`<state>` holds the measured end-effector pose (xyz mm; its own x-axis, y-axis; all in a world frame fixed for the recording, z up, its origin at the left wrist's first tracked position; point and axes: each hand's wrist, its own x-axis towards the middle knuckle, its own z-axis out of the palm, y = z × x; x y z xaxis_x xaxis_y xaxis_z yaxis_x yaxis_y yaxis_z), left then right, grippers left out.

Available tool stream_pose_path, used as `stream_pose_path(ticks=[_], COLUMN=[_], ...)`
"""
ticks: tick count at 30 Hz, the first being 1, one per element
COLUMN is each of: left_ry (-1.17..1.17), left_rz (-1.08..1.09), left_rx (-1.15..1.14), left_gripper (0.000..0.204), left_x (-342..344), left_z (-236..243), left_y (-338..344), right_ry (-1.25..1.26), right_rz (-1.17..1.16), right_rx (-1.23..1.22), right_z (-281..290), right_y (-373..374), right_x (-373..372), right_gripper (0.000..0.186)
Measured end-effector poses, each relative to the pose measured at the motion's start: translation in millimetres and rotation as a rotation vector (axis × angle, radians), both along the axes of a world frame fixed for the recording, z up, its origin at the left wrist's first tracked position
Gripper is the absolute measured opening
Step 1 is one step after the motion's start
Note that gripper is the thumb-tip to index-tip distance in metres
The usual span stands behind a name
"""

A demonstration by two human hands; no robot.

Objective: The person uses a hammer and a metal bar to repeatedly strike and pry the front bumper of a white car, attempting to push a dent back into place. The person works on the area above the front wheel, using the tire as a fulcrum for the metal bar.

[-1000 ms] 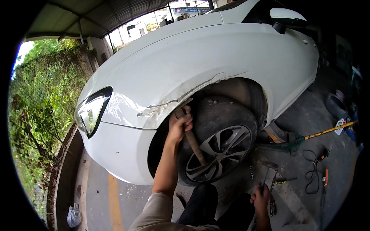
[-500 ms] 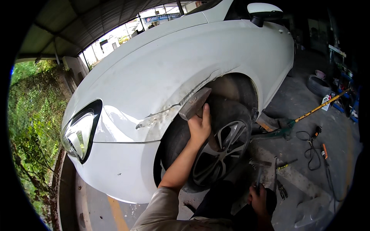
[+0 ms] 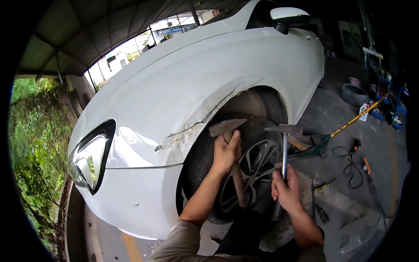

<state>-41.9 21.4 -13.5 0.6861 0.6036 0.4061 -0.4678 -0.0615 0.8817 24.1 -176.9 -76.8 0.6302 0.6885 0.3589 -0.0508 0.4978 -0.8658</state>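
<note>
My left hand is wrapped round a wooden-handled hammer close below its head, the handle slanting down across the wheel. The white car's front fender has a dented, creased and scraped wheel-arch edge just left of that head, apart from it. Over the right side of the wheel, my right hand grips a metal-shafted hammer by its handle. That second hammer stands upright, its slim head level with the first one's.
A green jack with a yellow handle lies right of the wheel. Pliers, a cable and an orange-handled tool are on the floor. Farther back stand a loose tyre, a white bottle and blue shelving.
My left hand has lowered its hammer away from the arch edge and turned it. My right hand has risen from low by my leg, lifting the metal-shafted hammer beside the wheel.
</note>
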Motion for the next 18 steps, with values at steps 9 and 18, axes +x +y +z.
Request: stream_pose_path(ticks=[9,18], left_ry=[-0.150,-0.383], left_rz=[0.174,0.387], left_rx=[0.091,0.131], left_gripper=[0.028,0.016], left_x=[-12.0,17.7], left_z=[22.8,23.7], left_y=[8.4,23.0], right_ry=[0.050,0.142], right_rz=[0.074,-0.024], right_rx=[-0.062,-0.265], right_z=[-9.5,-53.4], right_y=[4.5,-25.8], right_x=[-18.7,-10.1], right_gripper=[0.021,0.023])
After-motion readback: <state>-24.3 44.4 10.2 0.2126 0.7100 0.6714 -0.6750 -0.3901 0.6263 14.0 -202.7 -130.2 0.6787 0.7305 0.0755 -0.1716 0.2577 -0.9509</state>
